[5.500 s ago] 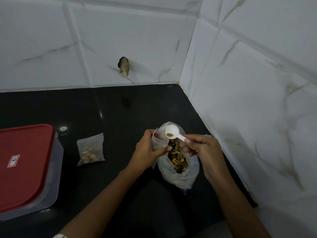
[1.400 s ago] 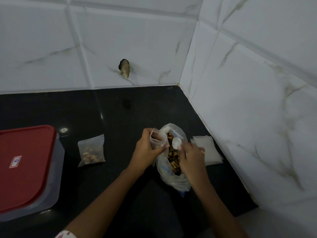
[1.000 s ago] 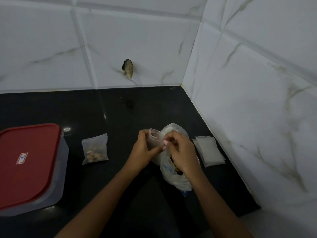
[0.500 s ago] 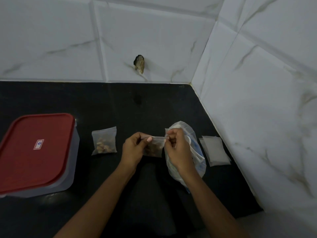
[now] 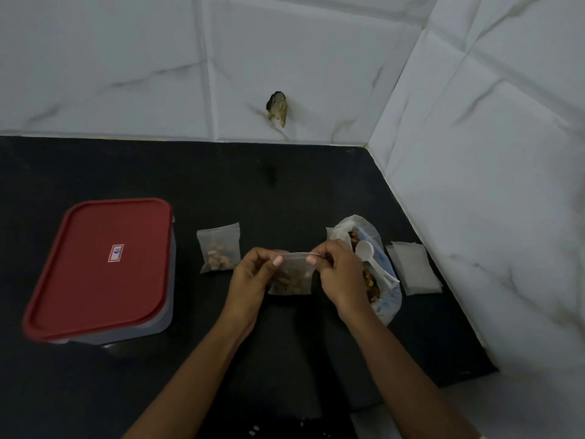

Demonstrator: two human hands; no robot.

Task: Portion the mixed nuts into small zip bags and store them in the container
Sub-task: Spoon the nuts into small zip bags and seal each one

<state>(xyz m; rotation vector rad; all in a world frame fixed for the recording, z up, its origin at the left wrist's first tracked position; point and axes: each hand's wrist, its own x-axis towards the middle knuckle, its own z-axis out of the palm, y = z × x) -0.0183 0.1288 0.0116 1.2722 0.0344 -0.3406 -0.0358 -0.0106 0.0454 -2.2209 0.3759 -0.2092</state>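
Observation:
A small zip bag (image 5: 292,277) with nuts in its bottom hangs between my hands above the black counter. My left hand (image 5: 253,277) pinches its top strip at the left end, and my right hand (image 5: 338,274) pinches the right end. Just right of my right hand stands the big open plastic bag of mixed nuts (image 5: 375,277), with a white scoop (image 5: 373,263) lying in its mouth. A filled small zip bag (image 5: 219,251) lies flat to the left. The container (image 5: 101,267) with its red lid on sits at the far left.
A small stack of empty zip bags (image 5: 413,267) lies by the right wall. White marble tiles close the counter (image 5: 285,191) at the back and right, with a chipped hole (image 5: 278,107) in the back wall. The counter's front right corner ends near the right wall.
The scoop left my right hand and now lies in the big bag. Both hands brought the small bag left, away from the big bag, and now pinch its top strip.

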